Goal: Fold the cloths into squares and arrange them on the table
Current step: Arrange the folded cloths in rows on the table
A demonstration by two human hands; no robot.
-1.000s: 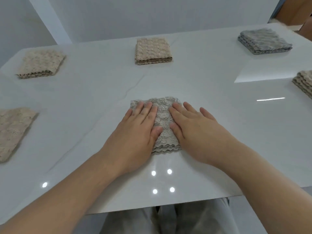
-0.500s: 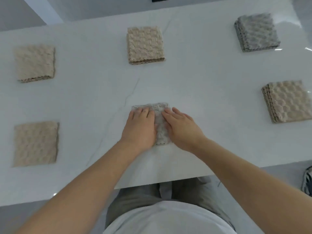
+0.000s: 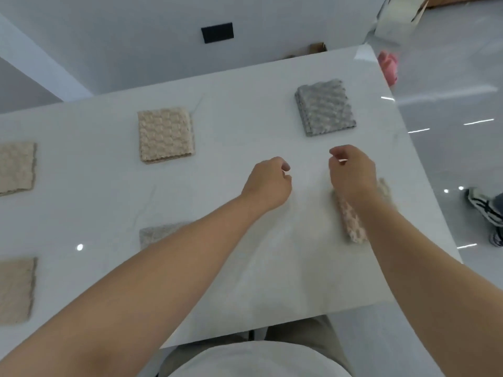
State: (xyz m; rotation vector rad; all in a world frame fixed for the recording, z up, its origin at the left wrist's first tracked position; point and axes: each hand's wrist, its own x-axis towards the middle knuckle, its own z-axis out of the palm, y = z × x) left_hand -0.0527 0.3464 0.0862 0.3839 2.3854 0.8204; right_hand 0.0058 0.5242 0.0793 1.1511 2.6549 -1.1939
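The table (image 3: 245,131) is glossy white with faint grey veins, and its far right corner carries a grey cloth (image 3: 325,107) with a raised bubble pattern. Along the far edge, a beige cloth (image 3: 166,134) shows the same bumpy honeycomb texture, as do two paler beige cloths at the left edge, one farther (image 3: 16,167) and one nearer (image 3: 16,289). A light grey cloth (image 3: 160,234) peeks out near the middle, and by the right edge a beige cloth with pinkish honeycomb cells (image 3: 351,221) is blurred.
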